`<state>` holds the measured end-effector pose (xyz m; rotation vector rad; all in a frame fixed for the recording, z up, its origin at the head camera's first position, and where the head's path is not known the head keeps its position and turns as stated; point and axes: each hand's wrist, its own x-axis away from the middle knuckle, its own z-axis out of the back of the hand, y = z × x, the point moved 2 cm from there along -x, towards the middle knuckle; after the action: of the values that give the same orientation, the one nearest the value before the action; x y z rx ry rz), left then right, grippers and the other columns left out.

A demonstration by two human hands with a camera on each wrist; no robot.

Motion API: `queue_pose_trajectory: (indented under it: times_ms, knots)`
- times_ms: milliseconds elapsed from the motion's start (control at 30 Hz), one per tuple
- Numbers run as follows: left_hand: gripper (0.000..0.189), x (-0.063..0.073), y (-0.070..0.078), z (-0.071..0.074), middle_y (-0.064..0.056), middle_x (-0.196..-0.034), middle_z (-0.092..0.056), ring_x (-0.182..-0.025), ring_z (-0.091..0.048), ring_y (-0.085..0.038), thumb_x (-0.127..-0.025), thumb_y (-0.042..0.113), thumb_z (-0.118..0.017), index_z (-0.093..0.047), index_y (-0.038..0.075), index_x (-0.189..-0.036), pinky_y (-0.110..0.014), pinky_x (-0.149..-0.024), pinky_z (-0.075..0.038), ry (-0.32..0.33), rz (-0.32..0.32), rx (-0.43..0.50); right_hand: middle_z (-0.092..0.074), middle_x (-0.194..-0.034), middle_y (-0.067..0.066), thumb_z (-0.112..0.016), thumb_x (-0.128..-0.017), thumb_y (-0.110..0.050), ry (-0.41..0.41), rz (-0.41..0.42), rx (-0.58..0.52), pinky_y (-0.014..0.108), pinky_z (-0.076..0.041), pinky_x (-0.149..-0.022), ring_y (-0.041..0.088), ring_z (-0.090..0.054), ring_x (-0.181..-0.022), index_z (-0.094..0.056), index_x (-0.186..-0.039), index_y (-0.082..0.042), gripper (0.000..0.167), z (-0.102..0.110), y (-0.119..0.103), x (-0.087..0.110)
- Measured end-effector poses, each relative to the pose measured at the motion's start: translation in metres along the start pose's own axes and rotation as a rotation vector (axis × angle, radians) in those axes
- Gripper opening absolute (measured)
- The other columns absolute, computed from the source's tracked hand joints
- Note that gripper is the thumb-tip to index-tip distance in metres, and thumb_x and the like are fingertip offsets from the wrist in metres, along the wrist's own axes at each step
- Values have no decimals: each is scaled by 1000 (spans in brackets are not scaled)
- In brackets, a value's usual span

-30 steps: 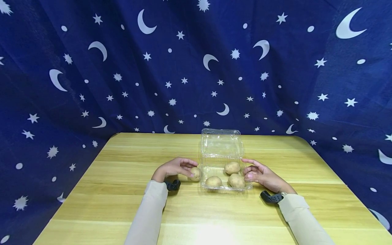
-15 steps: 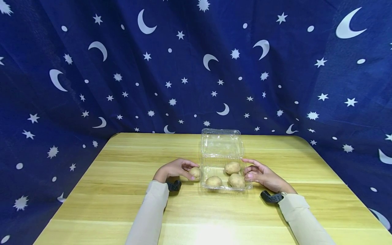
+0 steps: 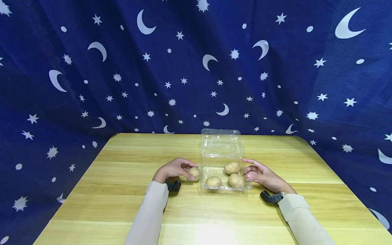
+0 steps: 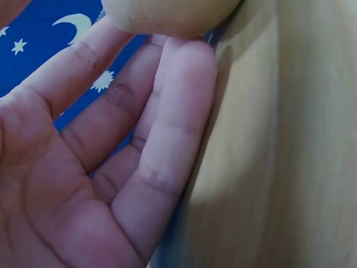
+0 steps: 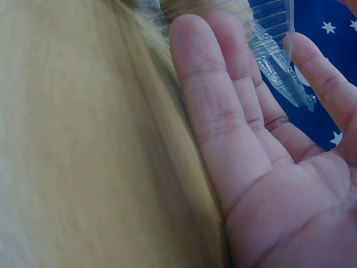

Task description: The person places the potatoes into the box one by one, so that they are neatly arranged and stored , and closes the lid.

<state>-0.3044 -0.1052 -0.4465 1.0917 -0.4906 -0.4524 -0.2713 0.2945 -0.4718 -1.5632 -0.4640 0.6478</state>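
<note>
Beside the left wall of a clear plastic clamshell box [image 3: 211,166], my left hand [image 3: 174,169] holds a potato [image 3: 195,173] between thumb and fingers. In the left wrist view the fingertips touch the underside of that potato [image 4: 170,14]. Three more potatoes are in the box: one front left [image 3: 213,181], one front right [image 3: 236,181], one behind it [image 3: 232,167]. My right hand [image 3: 265,176] rests against the box's right side, its fingers extended. The right wrist view has a fingertip touching the box's ribbed edge [image 5: 290,33].
The box's lid [image 3: 222,143] stands raised at the back. Everything is on a light wooden table [image 3: 196,211]. A dark blue curtain [image 3: 183,68] with moons and stars hangs behind and along the sides. Each wrist wears a black band [image 3: 271,197].
My left hand has shifted slightly to the right, its thumb now farther over the potato. The right hand, the box and the potatoes inside stay where they were.
</note>
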Motion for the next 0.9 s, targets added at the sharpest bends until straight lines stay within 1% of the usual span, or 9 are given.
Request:
queue_pose_trajectory:
  times_ms: [167, 400, 567, 700, 900]
  knots:
    - [53, 1, 1, 1, -11, -131, -74, -112, -66, -19, -87, 4, -88, -72, -3, -137, -41, -108, -53, 14, 1, -5, -61, -128, 13, -53, -110, 5, 6, 1, 3, 32, -59, -101, 15, -69, -113, -48, -161, -22, 58, 0, -1, 0]
    - [53, 2, -2, 3, -10, -124, -76, -104, -67, -16, -86, 2, -87, -72, -5, -136, -34, -98, -57, 22, -3, 11, -61, -127, 14, -53, -110, 6, 16, -5, 0, 32, -59, -100, 15, -69, -112, -48, -161, -21, 58, 0, 1, 0]
    - [53, 6, -2, 8, -10, -122, -77, -101, -68, -15, -85, 1, -87, -71, -7, -135, -29, -92, -57, 35, -17, 11, -61, -127, 14, -53, -110, 5, 15, -8, -3, 32, -59, -101, 15, -69, -112, -48, -161, -21, 58, 1, 2, 0]
    - [54, 8, -3, 14, -10, -123, -76, -100, -66, -14, -86, 3, -87, -71, -6, -136, -29, -93, -55, 60, -32, 5, -61, -128, 14, -54, -110, 4, 12, -7, -3, 32, -59, -101, 15, -69, -113, -49, -160, -22, 57, 1, 3, 0]
    - [55, 9, 0, 17, -11, -128, -74, -107, -66, -17, -87, 5, -87, -71, -4, -138, -38, -102, -55, 121, -24, 6, -61, -127, 14, -53, -110, 5, 8, 0, -6, 32, -59, -101, 14, -69, -113, -50, -159, -24, 57, 1, 2, 0]
